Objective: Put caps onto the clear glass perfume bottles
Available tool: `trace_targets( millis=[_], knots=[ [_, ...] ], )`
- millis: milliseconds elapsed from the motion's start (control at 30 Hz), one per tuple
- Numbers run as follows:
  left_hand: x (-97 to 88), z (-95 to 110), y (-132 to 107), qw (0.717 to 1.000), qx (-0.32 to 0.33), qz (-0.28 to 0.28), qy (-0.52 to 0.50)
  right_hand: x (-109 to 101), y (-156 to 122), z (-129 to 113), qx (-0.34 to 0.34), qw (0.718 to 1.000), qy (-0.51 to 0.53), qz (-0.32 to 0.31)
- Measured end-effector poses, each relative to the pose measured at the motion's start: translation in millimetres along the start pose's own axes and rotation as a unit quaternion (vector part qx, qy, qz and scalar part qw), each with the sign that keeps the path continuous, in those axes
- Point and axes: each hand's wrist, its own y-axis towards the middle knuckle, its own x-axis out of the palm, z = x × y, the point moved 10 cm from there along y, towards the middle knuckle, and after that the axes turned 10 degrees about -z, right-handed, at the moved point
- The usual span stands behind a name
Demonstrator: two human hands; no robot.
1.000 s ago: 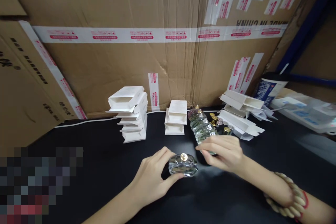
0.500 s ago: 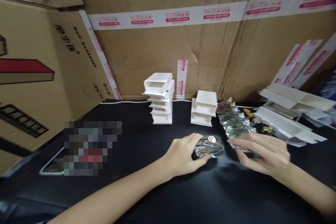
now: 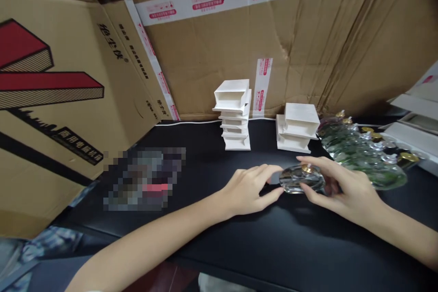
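Observation:
A clear glass perfume bottle (image 3: 294, 181) with a gold-coloured neck stands on the black table in front of me. Round its right end are the thumb and fingers of my right hand (image 3: 345, 189), closed on the glass. My left hand (image 3: 251, 191) has its thumb and fingers curved about the bottle's left end, the tips at the glass. Just beyond my right hand, a row of several similar glass bottles (image 3: 356, 150) stands close together, some with a greenish look. Gold-coloured and silvery caps (image 3: 408, 159) lie beside that row.
Behind the hands stand a taller stack of white open boxes (image 3: 236, 116) and a shorter one (image 3: 297, 125). More white cartons (image 3: 414, 123) lie at far right. Cardboard walls (image 3: 219, 54) close off the back and left. A pixelated patch covers something on the left of the black table (image 3: 205, 232).
My right hand has left the row of bottles and closed on the bottle at my left hand. The view has turned, shifting the scene to the right.

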Motion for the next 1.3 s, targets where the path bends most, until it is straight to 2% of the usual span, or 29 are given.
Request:
trace_targets(
  millis=[100, 200, 333, 500, 667, 767, 867, 1067, 1167, 1300],
  knots=[
    [-6.0, -7, -4, 1.0, -0.016, 0.012, -0.011, 15, 7, 3, 0.038, 0.997, 0.06, -0.013],
    [-7.6, -7, -5, 0.999, -0.025, 0.02, -0.022, 27, 11, 0, 0.044, 0.993, 0.106, -0.032],
    [-6.6, -5, -6, 0.999, -0.027, 0.027, -0.022, 36, 11, -3, 0.048, 0.983, 0.154, -0.088],
    [-2.8, -6, -5, 0.999, -0.034, 0.019, -0.022, 31, 6, -7, 0.031, 0.983, 0.137, -0.117],
    [-0.2, -7, -3, 0.999, -0.041, 0.008, -0.028, 31, 3, 0, 0.081, 0.979, 0.14, -0.121],
    [0.6, -6, -6, 0.999, -0.045, 0.006, -0.027, 33, 2, -1, 0.08, 0.98, 0.129, -0.126],
    [-0.5, -4, -14, 0.998, -0.052, 0.009, -0.023, 34, 1, 0, 0.085, 0.981, 0.114, -0.129],
    [-3.3, 2, -36, 0.999, -0.038, -0.018, -0.033, 47, 0, 7, 0.161, 0.963, 0.128, -0.172],
    [-3.4, 2, -45, 0.998, -0.031, -0.035, -0.043, 52, 1, 6, 0.174, 0.959, 0.133, -0.182],
    [-6.0, 0, -52, 0.997, -0.03, -0.03, -0.064, 56, 6, 2, 0.182, 0.956, 0.138, -0.182]
  ],
)
